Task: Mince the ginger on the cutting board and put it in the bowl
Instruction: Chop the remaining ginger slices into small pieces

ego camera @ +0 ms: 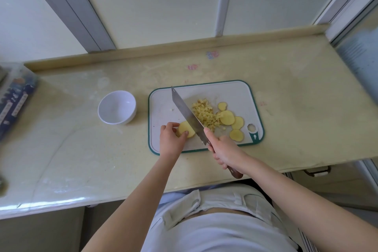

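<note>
I am viewing a pale counter (81, 149) that is carrying every item. The cutting board (163, 100), white with a green edge, is lying flat on it, and all places below are given from this board.

1. A dark printed box (14, 102) is lying well to the left of the board, at the counter's end.
2. The white bowl (116, 107) is standing upright near the board's left edge, not touching it. Its inside is showing bare white.
3. The knife (187, 113) is lying slantwise across the board's middle. Its tip is pointing toward the far left corner and its handle is reaching out past the near edge.
4. The right hand (224, 149) is gripping the knife handle over the board's near edge, with the forefinger stretching along the back of the blade.
5. The left hand (170, 139) is resting on the board's near left part, with fingers and thumb curling round the ginger piece (185, 130).
6. The minced ginger (205, 115) is heaped at the board's centre, just right of the blade.
7. The ginger slices (227, 117) are lying flat on the board's right part, some overlapping.
8. The ginger piece is sitting against the blade's left face. I cannot tell whether the edge is cutting into it.
</note>
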Tool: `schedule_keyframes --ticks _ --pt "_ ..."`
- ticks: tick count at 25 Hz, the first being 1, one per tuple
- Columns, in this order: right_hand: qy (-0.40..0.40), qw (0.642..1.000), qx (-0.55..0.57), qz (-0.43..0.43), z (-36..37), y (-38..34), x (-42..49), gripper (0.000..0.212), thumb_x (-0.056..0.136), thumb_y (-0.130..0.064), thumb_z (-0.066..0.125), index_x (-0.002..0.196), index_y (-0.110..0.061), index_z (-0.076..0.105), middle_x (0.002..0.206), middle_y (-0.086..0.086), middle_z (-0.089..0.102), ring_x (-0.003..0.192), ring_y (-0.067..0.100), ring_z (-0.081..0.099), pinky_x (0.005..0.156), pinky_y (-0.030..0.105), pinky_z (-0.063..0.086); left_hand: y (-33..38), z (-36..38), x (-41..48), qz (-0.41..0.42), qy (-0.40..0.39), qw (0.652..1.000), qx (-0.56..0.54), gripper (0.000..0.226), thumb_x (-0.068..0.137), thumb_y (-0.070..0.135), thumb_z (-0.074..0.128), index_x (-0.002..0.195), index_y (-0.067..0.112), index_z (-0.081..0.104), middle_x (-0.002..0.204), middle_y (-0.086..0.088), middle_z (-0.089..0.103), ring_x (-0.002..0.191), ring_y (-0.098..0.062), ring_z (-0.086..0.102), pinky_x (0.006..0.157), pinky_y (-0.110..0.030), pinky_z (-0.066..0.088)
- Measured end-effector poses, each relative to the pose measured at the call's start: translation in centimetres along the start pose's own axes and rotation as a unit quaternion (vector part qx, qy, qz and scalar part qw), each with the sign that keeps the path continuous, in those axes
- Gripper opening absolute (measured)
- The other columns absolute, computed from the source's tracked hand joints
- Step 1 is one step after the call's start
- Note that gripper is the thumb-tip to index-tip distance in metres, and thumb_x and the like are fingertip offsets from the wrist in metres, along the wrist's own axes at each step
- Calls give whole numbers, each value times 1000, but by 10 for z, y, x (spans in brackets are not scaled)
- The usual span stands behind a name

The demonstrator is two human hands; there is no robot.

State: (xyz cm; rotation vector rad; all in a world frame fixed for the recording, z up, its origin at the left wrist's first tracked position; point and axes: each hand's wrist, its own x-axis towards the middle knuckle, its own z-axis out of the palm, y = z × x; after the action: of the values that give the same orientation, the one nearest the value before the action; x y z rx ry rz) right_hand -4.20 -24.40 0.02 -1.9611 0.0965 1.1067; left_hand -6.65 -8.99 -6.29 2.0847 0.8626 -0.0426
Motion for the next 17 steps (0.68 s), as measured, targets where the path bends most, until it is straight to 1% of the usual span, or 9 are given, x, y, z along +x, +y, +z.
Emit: schedule_keyframes --ticks 5,11,14,17 --pt "-10 1000 -5 14 4 1 -6 56 96 -65 29 65 -19 33 49 -5 24 42 13 21 42 20 19 0 1 0 0 5 1000 -13 37 84 22 67 117 12 54 113 -5 49 90 -12 51 76 -20 40" --pt "9 1000 -23 7 7 1 -10 56 96 -64 28 65 -18 34 49 -4 27 41 13 23 39 18 21 -1 0 -1 2 2 1000 -18 37 84 22 67 117 11 54 113 -6 48 89 -13 50 77 -20 39" --pt "10 1000 -23 10 6 1 -11 56 97 -63 28 64 -18 32 50 -3 26 42 14 21 40 19 19 0 -1 -1 0 -1 1000 -22 37 84 22 68 117 10 55 113 -6 48 88 -13 50 76 -20 39" --pt "10 999 -48 15 6 -1 -11 58 97 -65 26 62 -18 30 50 -3 25 41 14 22 40 18 21 0 -1 0 -2 -3 1000 -19 37 84 22 68 116 10 55 113 -6 48 86 -13 50 76 -21 39"
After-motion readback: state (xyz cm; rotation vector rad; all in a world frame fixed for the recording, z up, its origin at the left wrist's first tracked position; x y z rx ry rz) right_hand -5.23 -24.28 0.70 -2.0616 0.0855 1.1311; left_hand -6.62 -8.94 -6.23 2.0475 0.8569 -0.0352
